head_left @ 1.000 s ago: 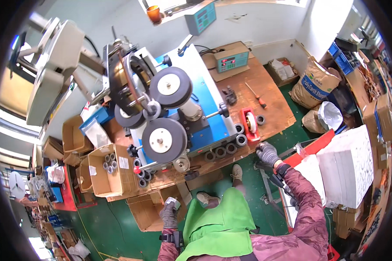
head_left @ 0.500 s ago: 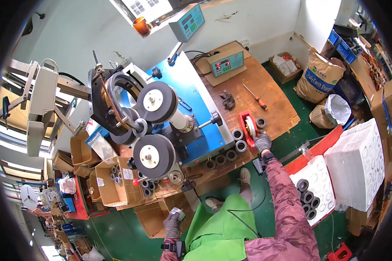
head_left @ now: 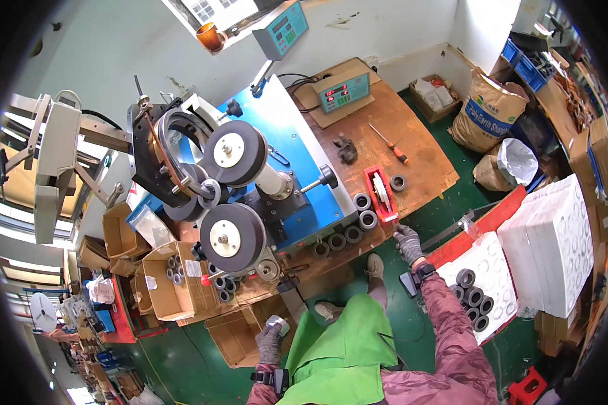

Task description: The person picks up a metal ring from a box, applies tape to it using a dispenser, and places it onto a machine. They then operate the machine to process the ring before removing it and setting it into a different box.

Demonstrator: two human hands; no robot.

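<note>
My left hand (head_left: 270, 343), in a grey glove, is closed round a small whitish-grey object (head_left: 278, 326) low in front of the green apron; its kind is unclear. My right hand (head_left: 408, 244), gloved too, hovers just off the bench's near edge below the red tape dispenser (head_left: 388, 211). Its fingers are drawn together; anything between them is too small to make out. The dispenser carries a white tape roll (head_left: 380, 190). A dark ring (head_left: 398, 182) lies to its right, and several more rings (head_left: 353, 233) line the bench edge to its left.
A blue winding machine (head_left: 304, 172) with black rollers (head_left: 233, 237) fills the bench's left side. A screwdriver (head_left: 400, 156) and a control box (head_left: 344, 93) sit farther back. To the right, stacked rings (head_left: 474, 295) rest on a white foam sheet (head_left: 503, 270). Cardboard boxes (head_left: 172, 290) stand left.
My right hand has left the front of the tape dispenser and come nearer to me, off the bench edge. My left hand keeps its hold on the whitish object. The whole view has shifted slightly.
</note>
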